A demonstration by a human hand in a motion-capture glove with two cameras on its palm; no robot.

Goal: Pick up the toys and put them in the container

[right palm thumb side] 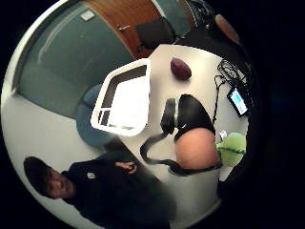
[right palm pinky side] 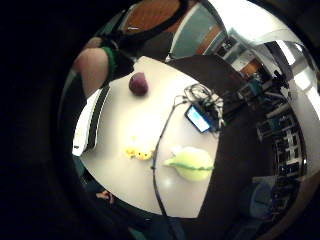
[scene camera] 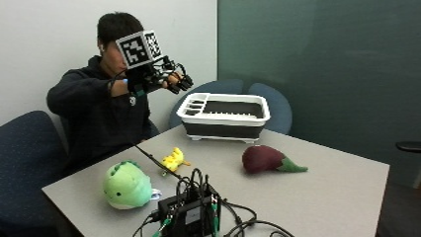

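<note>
On the table I count three toys not yet collected, green dinosaur plush, yellow duck and purple eggplant plush, while the container looks empty and my right hand hangs raised, fingers loosely curled, holding nothing.

Green dinosaur plush, purple eggplant

From outside, the container's inside floor is hidden behind its near wall. The worktop's near edge is cut off at the picture's bottom. The hand is raised and small; its finger pose cannot be told.
</note>
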